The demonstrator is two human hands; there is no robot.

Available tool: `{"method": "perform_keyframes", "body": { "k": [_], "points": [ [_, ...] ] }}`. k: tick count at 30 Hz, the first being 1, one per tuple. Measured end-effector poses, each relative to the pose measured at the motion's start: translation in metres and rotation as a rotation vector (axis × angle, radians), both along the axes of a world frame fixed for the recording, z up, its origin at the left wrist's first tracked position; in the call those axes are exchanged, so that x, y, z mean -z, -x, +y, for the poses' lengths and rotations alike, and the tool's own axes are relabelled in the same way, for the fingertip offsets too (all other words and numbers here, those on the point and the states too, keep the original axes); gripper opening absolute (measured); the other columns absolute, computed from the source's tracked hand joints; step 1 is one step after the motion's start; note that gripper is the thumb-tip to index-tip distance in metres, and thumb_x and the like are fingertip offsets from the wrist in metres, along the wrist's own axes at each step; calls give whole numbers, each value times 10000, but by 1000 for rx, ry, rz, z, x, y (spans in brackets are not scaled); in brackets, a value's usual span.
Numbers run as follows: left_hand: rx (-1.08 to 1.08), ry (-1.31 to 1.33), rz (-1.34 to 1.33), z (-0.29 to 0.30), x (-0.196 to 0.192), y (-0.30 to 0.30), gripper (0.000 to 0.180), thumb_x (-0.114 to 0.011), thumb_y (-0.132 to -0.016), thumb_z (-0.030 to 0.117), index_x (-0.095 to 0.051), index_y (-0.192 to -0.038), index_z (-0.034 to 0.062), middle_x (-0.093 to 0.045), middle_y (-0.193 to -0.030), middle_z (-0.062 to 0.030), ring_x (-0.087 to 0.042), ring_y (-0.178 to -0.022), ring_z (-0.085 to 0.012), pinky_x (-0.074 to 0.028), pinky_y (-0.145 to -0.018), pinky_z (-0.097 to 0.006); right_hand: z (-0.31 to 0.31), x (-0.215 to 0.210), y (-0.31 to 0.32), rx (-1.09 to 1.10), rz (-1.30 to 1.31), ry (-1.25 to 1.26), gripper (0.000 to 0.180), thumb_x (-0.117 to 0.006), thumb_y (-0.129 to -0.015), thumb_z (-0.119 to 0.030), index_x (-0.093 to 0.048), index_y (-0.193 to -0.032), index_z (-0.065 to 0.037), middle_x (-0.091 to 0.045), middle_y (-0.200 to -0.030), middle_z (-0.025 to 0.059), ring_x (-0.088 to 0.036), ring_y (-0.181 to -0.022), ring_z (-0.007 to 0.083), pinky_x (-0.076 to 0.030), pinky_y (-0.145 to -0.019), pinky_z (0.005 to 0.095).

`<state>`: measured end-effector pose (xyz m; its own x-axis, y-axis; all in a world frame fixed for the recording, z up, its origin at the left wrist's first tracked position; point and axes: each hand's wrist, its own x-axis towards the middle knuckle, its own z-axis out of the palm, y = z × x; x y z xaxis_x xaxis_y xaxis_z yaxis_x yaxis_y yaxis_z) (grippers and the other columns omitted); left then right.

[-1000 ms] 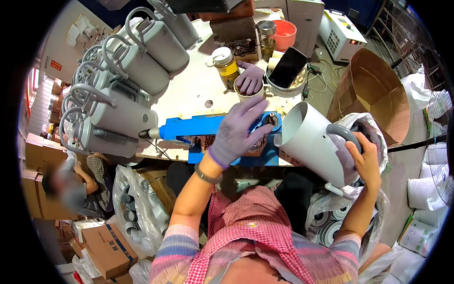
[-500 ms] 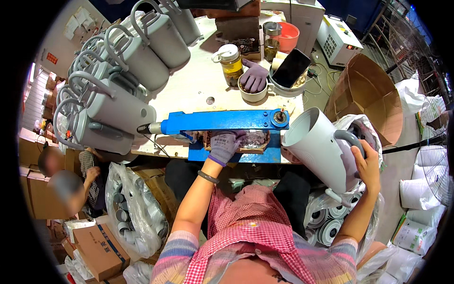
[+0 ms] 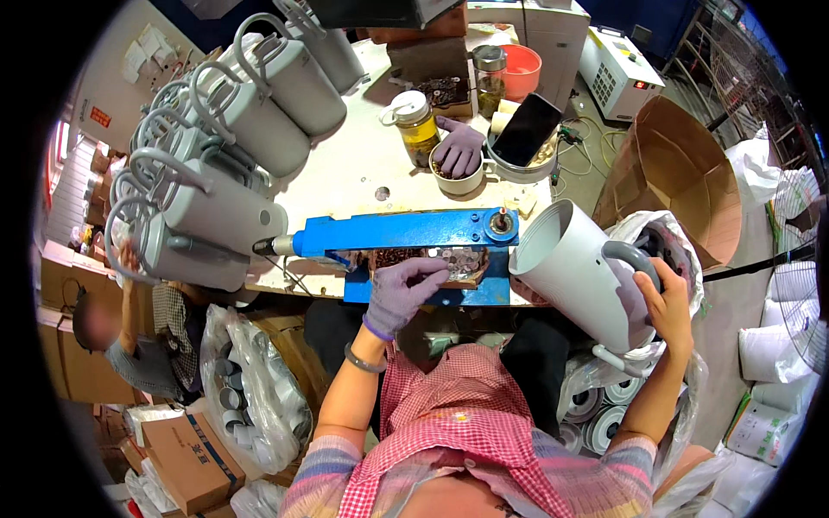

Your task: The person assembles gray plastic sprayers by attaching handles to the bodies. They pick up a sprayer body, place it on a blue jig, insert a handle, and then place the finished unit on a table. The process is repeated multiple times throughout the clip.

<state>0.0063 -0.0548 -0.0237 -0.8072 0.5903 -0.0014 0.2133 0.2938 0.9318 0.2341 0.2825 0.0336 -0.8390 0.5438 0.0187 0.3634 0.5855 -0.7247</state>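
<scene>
Grey kettle bodies (image 3: 233, 164) crowd the bench (image 3: 354, 173) at ten o'clock, while a jar (image 3: 414, 125), a cup (image 3: 458, 177) and a phone (image 3: 527, 128) stand at twelve, beyond the blue press tool (image 3: 406, 231). The gloved left hand (image 3: 401, 289) reaches forward, fingers curled into the tray of small parts (image 3: 432, 259) under the press. At three o'clock the bare right hand (image 3: 665, 298) grips the handle of a tilted grey kettle shell (image 3: 579, 272), its open mouth just beside the press.

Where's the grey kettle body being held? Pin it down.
In the head view, the grey kettle body sits right of centre, tilted, its handle gripped by the right hand, beside the blue press tool.
</scene>
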Motion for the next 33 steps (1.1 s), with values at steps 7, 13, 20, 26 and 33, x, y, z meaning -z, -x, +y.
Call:
{"method": "perform_keyframes", "body": {
  "k": [7, 13, 20, 26, 33],
  "points": [
    [156, -201, 13, 61, -60, 17, 179, -713, -885, 76, -721, -1046, -2, -722, -909, -52, -640, -779, -83, -524, -722, -223, 5, 3, 2, -15, 34, 12, 272, -690, -905, -227, -645, -994, 26, -568, -684, 96, -499, -620, 140, -443, -607, 297],
    [167, -210, 8, 92, -61, 31, 190, -721, -889, 105, -727, -1039, -10, -718, -905, -42, -642, -812, -87, -529, -758, -230, 10, 6, 2, -4, 54, 19, 268, -696, -896, -227, -656, -988, 22, -619, -702, 114, -570, -625, 164, -470, -625, 306],
    [122, -207, -121, 105, -55, 34, 199, -731, -888, 128, -731, -1029, -13, -716, -895, -43, -635, -813, -77, -528, -759, -225, 14, 10, 3, 1, 77, 25, 279, -690, -899, -244, -653, -979, 21, -605, -683, 120, -554, -601, 187, -462, -611, 311],
    [151, -148, -243, 103, -55, 36, 263, -654, -954, 228, -715, -1094, 13, -645, -789, 16, -534, -683, -30, -437, -600, -189, 16, -1, 8, -13, -8, 45, 299, -657, -927, -271, -630, -953, 26, -564, -673, 157, -529, -578, 217, -440, -589, 330],
    [-18, -402, -421, 73, -56, 25, 382, -558, -1011, 288, -616, -1262, 5, -671, -910, -31, -582, -753, -76, -474, -649, -215, 14, -68, 59, -198, -40, -166, 372, -653, -916, -364, -604, -888, 3, -559, -674, 216, -547, -589, 348, -432, -572, 394]
  ]
}}
